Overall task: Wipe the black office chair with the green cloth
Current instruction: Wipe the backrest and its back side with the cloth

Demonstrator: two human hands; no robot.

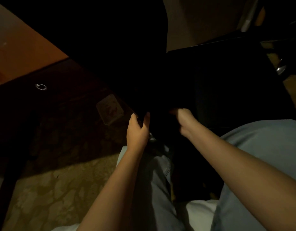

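Observation:
The scene is very dark. The black office chair (210, 84) fills the middle and right of the head view; its backrest rises at the top centre and its seat spreads to the right. My left hand (137, 129) grips the near edge of the chair, thumb on one side and fingers on the other. My right hand (183, 119) is curled into a fist pressed against the chair just right of the left hand. The green cloth cannot be made out; whether the right hand holds it is hidden by the darkness.
A wooden desk (27, 52) with a drawer ring pull (41, 87) stands at the left. Patterned carpet (52, 189) covers the floor below it. My knees in light jeans (260, 147) sit beneath my arms. A shiny chair part (281, 68) shows at far right.

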